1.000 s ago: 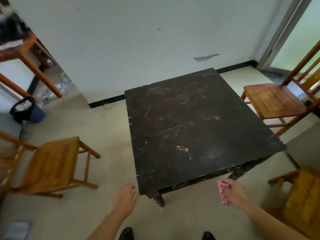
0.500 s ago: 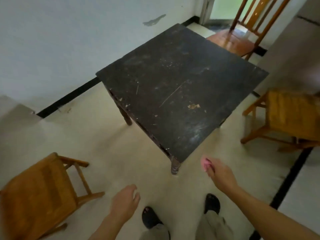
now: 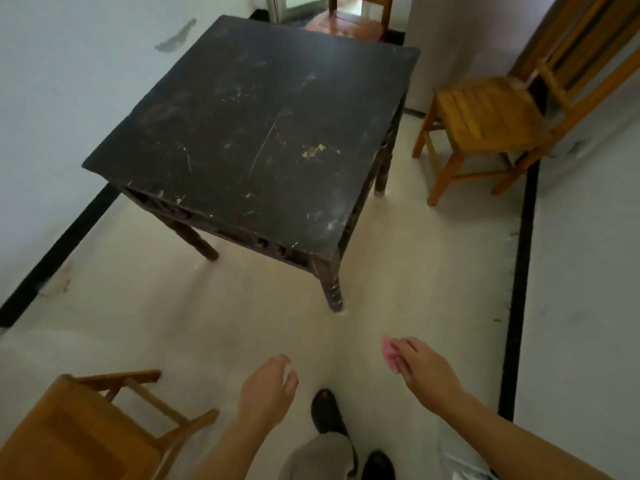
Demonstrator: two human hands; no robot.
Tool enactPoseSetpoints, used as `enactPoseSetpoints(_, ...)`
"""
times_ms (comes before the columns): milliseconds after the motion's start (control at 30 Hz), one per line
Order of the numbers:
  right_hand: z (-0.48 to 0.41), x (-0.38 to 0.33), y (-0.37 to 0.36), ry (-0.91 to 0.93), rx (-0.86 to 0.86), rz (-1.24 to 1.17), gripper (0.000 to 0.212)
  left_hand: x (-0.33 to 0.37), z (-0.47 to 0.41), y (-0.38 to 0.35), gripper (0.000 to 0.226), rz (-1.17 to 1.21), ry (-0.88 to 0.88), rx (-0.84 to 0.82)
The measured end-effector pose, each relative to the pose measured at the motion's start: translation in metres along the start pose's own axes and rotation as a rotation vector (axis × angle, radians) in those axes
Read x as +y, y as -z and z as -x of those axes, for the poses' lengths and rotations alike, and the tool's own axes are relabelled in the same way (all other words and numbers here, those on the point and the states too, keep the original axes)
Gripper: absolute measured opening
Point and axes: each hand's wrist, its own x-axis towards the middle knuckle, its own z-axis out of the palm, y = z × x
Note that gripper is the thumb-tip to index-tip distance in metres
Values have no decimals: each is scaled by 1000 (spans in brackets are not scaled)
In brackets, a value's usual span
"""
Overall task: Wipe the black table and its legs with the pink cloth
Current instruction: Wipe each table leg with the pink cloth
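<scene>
The black table (image 3: 263, 133) fills the upper middle of the view, its scuffed top seen corner-on. Its nearest leg (image 3: 331, 284) stands just ahead of me; another leg (image 3: 195, 240) shows at the left and a third (image 3: 381, 174) at the right. My right hand (image 3: 420, 370) hangs below the near corner, apart from the table, gripping the bunched pink cloth (image 3: 390, 353), which pokes out past the fingers. My left hand (image 3: 268, 389) hangs lower left with loosely curled fingers, holding nothing.
A wooden chair (image 3: 485, 112) stands right of the table, another (image 3: 349, 22) behind its far side, and a third (image 3: 79, 431) at my lower left. A white wall (image 3: 69, 81) runs close along the table's left. My shoes (image 3: 327, 415) are on the pale floor.
My view has swung round the table's near corner to the right and drawn back. Both hands have dropped lower in the view, further from the table, the right still holding the cloth.
</scene>
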Motion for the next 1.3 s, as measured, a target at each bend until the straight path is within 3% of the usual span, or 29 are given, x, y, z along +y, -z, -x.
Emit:
enactPoseSetpoints(167, 51, 24, -67, -137, 6, -102, 42, -13, -16, -43, 38, -55, -62, -23)
enactPoseSetpoints(300, 34, 41, -116, -196, 57, -153, 45, -19, -72, -69, 38, -76, -163, 58)
enactPoseSetpoints(433, -40, 48, -158, -189, 171, -228, 38, -24, -148, -82, 43, -110, -312, 248)
enactPoseSetpoints(567, -132, 40, -180, -121, 368, -341, 16, -30, -215, -88, 47, -190, -488, 546)
enactPoseSetpoints(833, -247, 31, -199, 12, 699, -499, 30, -35, -309, -101, 63, -367, -613, 797)
enactPoseSetpoints(933, -266, 40, -226, 38, 758, -439, 27, -37, -325, -106, 61, -354, -626, 900)
enactPoseSetpoints(1033, -272, 49, -240, 45, 763, -370, 27, -40, -326, -108, 60, -389, -642, 939)
enactPoseSetpoints(1200, -247, 30, -252, 144, 877, -344, 30, -35, -307, -96, 60, -493, -591, 848)
enactPoseSetpoints(1300, -223, 26, -298, 307, 685, -78, 21, -36, -303, -89, 57, -530, -591, 808)
